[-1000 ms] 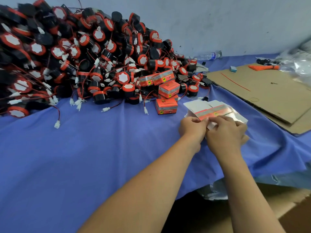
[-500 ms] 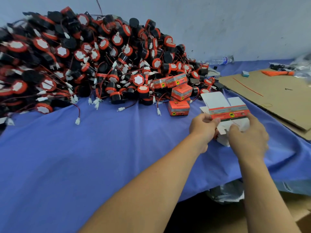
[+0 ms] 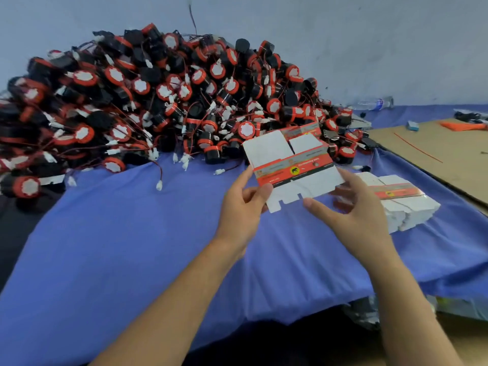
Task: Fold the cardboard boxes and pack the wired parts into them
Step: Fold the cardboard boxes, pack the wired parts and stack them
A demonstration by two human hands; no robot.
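flat cardboard box (image 3: 293, 165) held over the tabletop (image 3: 132, 247) near the wired parts (image 3: 158, 101), left hand (image 3: 241, 207) grip pinching its left edge, right hand (image 3: 353, 210) grip wide at its right; push both edges inward along the creases to square it.

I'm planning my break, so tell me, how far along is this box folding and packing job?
Early on. Done: no folded, packed box shows clearly. In hand: one flat box blank, unfolded, pinched by the left hand and touched at its right edge by the right hand. Left: a stack of flat blanks on the blue cloth, and a big pile of wired parts to pack.
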